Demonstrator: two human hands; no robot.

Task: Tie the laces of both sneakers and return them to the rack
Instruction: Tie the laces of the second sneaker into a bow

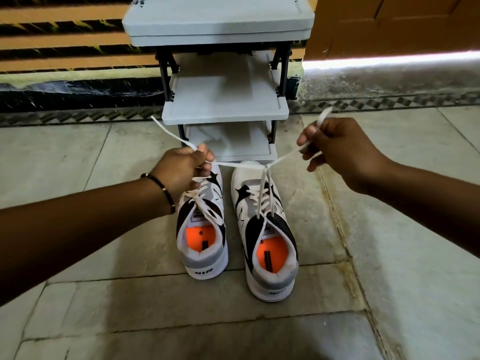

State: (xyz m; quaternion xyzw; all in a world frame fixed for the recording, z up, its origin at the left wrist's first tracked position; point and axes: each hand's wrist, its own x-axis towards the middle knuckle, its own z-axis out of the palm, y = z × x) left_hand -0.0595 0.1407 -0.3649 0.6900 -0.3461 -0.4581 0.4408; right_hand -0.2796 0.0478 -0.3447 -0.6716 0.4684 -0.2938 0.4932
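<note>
The white flat laces (265, 188) of the right white-and-black sneaker (265, 229) on the tiled floor (389, 255) are pinched, one end each, by left hand (181, 167) and right hand (335, 149), pulled sideways from the crossing, nearer the right.

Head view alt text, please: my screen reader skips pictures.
Two bare hands, left and right, pull the right sneaker's white lace ends apart. Both sneakers stand on floor tiles before a grey shoe rack.
</note>
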